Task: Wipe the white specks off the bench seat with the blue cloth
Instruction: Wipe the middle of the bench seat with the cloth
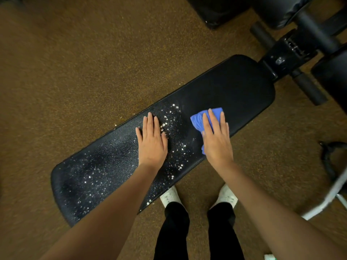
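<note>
A long black padded bench seat [234, 87] runs diagonally from lower left to upper right. White specks [176, 147] are scattered over its middle and lower-left part; the upper-right part looks dark and free of them. My right hand [216, 136] lies flat with straight fingers, pressing the folded blue cloth [197, 120] onto the seat just right of the specks. My left hand [152, 139] rests flat on the seat, fingers straight, among the specks.
Brown speckled floor [84, 62] surrounds the bench. The black bench frame with foam rollers [308, 87] stands at the upper right. A white metal frame [330, 196] and a black strap lie at the right. My white shoes [170, 196] stand by the bench's near edge.
</note>
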Motion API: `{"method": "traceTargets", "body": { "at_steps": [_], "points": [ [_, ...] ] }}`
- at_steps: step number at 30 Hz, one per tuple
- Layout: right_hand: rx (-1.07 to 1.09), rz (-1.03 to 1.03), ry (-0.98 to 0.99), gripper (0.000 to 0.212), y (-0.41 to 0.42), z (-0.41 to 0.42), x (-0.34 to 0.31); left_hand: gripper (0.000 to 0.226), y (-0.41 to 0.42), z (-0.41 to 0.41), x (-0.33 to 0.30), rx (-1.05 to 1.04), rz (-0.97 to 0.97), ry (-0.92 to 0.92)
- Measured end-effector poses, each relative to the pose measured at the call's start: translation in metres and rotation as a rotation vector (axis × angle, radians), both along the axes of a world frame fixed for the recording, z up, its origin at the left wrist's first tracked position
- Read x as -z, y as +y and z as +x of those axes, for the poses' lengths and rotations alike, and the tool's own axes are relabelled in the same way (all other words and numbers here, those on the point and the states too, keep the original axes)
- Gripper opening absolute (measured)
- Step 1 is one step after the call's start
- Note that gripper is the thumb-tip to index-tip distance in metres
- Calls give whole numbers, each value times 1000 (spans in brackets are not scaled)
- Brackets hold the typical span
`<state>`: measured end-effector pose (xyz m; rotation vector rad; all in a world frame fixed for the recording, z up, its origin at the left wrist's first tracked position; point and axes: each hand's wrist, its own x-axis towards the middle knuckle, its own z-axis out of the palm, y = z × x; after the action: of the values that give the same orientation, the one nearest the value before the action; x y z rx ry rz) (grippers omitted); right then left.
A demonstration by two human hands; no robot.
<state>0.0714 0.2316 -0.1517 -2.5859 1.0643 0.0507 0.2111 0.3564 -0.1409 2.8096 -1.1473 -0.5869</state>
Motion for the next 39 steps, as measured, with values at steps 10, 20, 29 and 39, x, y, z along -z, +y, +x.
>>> {"method": "traceTargets", "body": {
  "at_steps": [10, 20, 29, 39],
  "points": [
    [-216, 34, 46, 93, 35, -20, -2, 53, 5, -2, -1, -25, -11, 45],
    [-289, -16, 15, 85, 37, -2, 1, 57, 9, 4, 4, -32, -28, 31],
    [7, -2, 79, 82, -3, 14, -4, 53, 4, 1, 3, -37, -40, 67],
    [5, 38, 74, 84, 2, 17, -3, 53, 1, 11, 0, -26, -49, 41]
  ]
}}
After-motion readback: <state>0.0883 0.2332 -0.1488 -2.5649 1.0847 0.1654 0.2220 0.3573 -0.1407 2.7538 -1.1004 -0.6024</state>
